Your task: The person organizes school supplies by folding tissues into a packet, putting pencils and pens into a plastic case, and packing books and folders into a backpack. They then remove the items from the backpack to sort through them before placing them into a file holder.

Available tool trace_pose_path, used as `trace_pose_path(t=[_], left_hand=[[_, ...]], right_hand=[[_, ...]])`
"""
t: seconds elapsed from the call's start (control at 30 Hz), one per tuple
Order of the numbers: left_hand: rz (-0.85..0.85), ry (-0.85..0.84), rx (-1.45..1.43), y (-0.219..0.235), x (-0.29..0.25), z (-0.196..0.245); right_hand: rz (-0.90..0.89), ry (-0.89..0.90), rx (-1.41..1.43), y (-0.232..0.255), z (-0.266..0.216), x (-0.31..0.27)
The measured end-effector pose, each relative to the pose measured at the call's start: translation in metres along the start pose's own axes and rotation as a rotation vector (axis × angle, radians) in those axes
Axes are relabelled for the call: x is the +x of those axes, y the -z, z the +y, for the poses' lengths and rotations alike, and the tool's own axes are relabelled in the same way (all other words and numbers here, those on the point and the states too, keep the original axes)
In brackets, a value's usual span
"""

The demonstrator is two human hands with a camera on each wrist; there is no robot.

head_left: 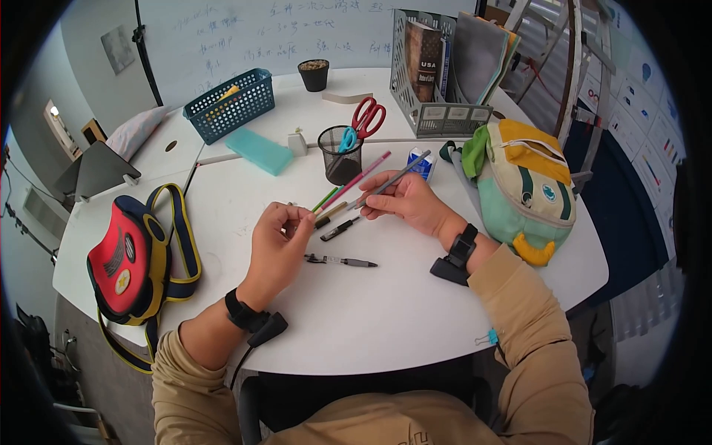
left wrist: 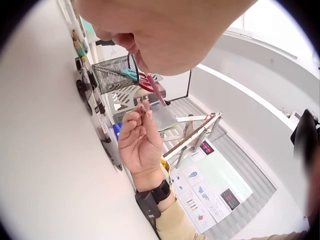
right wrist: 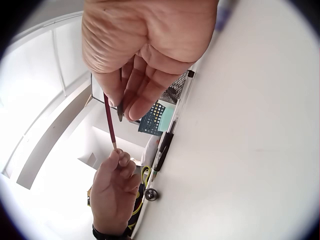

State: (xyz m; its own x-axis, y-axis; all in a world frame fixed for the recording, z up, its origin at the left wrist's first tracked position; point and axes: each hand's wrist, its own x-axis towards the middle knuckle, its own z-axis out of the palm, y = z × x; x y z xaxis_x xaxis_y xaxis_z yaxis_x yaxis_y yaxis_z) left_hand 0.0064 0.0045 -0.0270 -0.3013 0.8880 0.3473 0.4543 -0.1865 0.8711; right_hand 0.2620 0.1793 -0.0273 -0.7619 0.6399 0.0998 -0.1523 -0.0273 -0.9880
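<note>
My left hand pinches a pink pencil near its sharpened end, and the pencil slants up and away to the right. In the right wrist view the same pencil shows as dark red, its pale tip at the left fingertips. My right hand holds a grey pencil between thumb and fingers, its dark point aimed down toward the left hand. Below both hands, a black pen and a black marker lie on the table. A green pencil shows just beyond the left fingertips.
Behind the hands stands a black mesh pen holder with red-handled scissors and blue-handled ones. A red bag is at left, a green-and-yellow backpack at right. Farther back are a teal case, a basket and a file rack.
</note>
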Motion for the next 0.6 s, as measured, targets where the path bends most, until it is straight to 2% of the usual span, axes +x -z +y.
trace_pose_path(t=[0.27,0.4,0.5,0.53,0.6], left_hand=[[-0.098,0.001,0.047,-0.006,-0.004,0.007],[-0.144,-0.061,0.121,-0.004,-0.005,0.01],[-0.101,-0.102,0.292,0.002,-0.004,0.014],[-0.082,-0.1,0.368,0.006,-0.004,0.013],[-0.063,-0.117,0.492,0.014,-0.003,0.006]], right_hand=[[-0.059,-0.008,-0.014,-0.019,-0.011,-0.005],[-0.079,-0.018,0.044,-0.024,-0.002,-0.002],[0.02,0.053,0.084,-0.017,0.003,0.002],[0.13,0.106,0.005,-0.021,0.001,0.001],[0.18,0.188,-0.082,-0.011,0.003,0.002]])
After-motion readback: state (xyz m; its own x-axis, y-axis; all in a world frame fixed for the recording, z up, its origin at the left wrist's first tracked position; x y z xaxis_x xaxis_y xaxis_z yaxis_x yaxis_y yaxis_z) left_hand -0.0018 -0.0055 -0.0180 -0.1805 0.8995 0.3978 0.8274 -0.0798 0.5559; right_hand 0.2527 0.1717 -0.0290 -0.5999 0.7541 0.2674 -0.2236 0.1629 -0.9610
